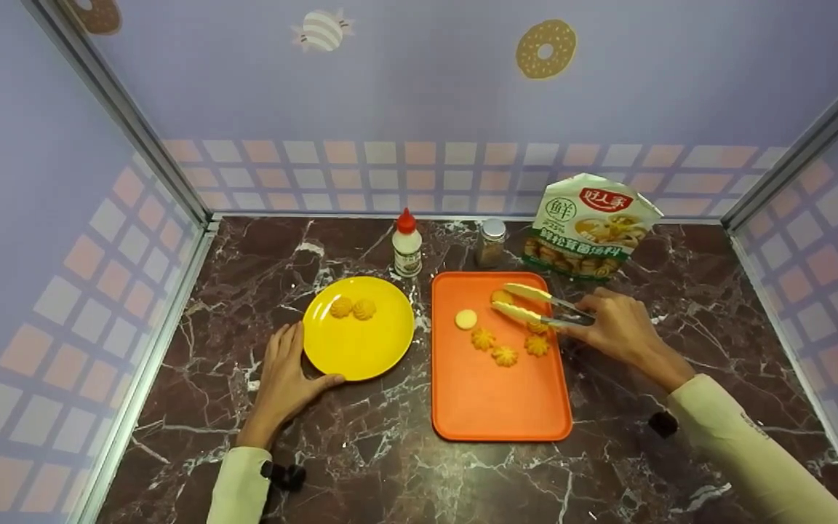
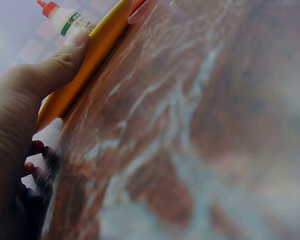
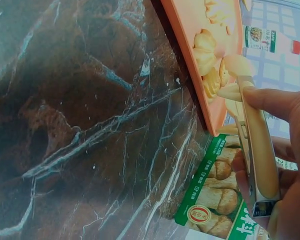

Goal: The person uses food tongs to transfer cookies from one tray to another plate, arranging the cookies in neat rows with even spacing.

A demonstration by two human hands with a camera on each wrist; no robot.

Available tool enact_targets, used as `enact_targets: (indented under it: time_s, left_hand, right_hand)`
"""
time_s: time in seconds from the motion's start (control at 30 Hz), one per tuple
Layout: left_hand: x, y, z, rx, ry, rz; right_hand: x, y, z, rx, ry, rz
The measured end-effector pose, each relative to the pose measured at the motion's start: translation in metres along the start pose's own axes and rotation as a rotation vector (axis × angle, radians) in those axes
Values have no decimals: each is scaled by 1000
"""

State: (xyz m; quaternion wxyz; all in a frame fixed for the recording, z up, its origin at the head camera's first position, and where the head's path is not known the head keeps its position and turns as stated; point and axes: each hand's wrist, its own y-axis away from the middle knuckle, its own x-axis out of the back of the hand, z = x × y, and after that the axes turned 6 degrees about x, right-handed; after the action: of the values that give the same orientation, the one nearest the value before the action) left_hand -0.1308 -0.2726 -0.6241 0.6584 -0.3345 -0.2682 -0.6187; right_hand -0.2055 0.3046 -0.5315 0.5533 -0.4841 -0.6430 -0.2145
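Observation:
My left hand [image 1: 289, 375] rests at the near left rim of a yellow plate [image 1: 357, 353], thumb along the front edge and fingers spread at the left side. Two swirled cookies [image 1: 364, 309] lie on that plate. In my right hand [image 1: 619, 327] I hold metal tongs with pale tips [image 1: 517, 313] above the orange tray [image 1: 499, 407]. Between the spread tips, at the tray's far part, is a round cookie [image 1: 500, 297]. Flower-shaped cookies [image 1: 504, 356] and one pale, smooth round piece [image 1: 466, 319] lie nearby. The right wrist view shows the tongs' handle [image 3: 262, 150] gripped between thumb and fingers.
Behind the plate stands a white squeeze bottle [image 1: 407, 251] with a red cap. A shaker jar [image 1: 491, 244] and a green-and-white food pouch [image 1: 590, 229] stand behind the tray. Patterned panels [image 1: 419, 87] enclose the dark marble tabletop [image 1: 361, 458] at the back and sides.

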Motion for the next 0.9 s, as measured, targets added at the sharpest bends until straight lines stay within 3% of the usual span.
enact_targets:
  time_s: [0.9]
  left_hand:
    - [-1,0,-1,-12,-4,7]
  right_hand:
    - [2,-2,3,-2,-8,-28]
